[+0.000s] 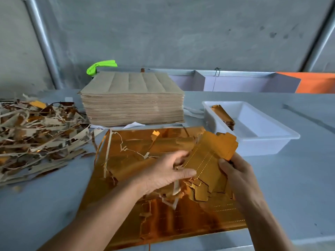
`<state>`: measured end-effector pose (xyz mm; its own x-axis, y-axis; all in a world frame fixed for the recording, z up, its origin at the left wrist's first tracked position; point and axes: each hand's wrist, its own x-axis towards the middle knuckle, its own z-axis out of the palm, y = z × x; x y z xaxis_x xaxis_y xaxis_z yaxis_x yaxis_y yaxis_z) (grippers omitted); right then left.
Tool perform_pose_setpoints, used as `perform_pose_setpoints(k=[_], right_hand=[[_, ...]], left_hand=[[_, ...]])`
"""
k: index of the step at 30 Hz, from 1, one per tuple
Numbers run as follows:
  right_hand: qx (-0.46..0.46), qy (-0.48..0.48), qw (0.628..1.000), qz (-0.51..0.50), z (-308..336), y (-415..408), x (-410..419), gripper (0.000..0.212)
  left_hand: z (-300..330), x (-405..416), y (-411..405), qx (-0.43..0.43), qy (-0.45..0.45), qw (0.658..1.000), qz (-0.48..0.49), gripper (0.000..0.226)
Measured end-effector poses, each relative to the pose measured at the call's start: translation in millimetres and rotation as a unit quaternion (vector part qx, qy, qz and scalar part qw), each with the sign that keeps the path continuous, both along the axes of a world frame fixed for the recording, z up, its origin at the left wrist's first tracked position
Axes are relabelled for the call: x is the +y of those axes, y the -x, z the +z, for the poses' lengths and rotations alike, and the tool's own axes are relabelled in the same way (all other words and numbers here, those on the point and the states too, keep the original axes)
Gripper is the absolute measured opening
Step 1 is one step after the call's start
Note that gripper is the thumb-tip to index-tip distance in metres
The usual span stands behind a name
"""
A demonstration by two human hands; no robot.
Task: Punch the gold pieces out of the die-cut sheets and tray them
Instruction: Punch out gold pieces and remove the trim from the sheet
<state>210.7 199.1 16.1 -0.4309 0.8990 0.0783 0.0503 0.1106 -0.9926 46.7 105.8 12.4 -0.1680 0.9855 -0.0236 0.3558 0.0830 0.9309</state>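
Grey counter (pixel 290 178): both hands' grips hold a gold piece (pixel 208 158), left hand (pixel 163 171), right hand (pixel 235 171), over the die-cut sheet (pixel 126 160); white tray (pixel 268 144) near the right edge.

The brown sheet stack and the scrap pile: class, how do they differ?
The brown sheet stack is squared, with flat whole sheets; the scrap pile is a loose tangle of torn strips. The stack shows only plain brown; the scraps show gold patches. Both rest on the grey table.
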Motion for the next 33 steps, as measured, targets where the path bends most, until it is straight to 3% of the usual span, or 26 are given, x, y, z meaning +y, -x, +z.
perform_pose_setpoints(k=[2,3,6,10,14,16,19,22,27,30,33], right_hand=[[0.024,0.022,0.999,0.003,-4,4,-1,0.021],[0.033,0.027,0.999,0.003,-6,6,-3,0.018],[0.042,0.014,0.999,0.003,-13,14,-9,0.006],[0.061,0.057,0.996,-0.024,-16,16,-5,0.020],[0.051,0.083,0.995,0.008,-13,9,6,0.029],[0.034,0.094,0.995,0.022,-12,5,10,0.033],[0.023,0.111,0.994,0.003,-11,-10,21,0.019],[0.053,0.124,0.990,-0.038,-10,-29,32,0.018],[0.001,0.012,0.996,-0.093,-12,-36,35,0.051],[-0.054,-0.110,0.992,-0.035,-12,-25,21,0.089],[-0.124,-0.203,0.971,0.002,-16,-2,3,0.083]], left_hand=[[-7,3,-2,0.036,-0.041,0.999,0.007,0.010],[-11,5,-3,0.058,-0.052,0.997,0.017,0.003],[-13,5,-3,0.081,-0.053,0.995,0.033,0.021],[-10,-3,9,0.144,-0.064,0.986,0.047,0.044],[-8,-10,21,0.164,-0.066,0.983,0.052,0.013],[-7,-11,25,0.284,-0.074,0.954,0.065,0.011],[0,-17,28,0.466,-0.137,0.867,0.110,0.008],[10,-24,30,0.506,-0.191,0.820,0.190,0.007],[31,-33,31,0.464,-0.250,0.766,0.368,0.006],[24,-33,16,0.499,-0.271,0.751,0.338,0.006],[7,-27,-7,0.510,-0.294,0.759,0.277,0.012]])
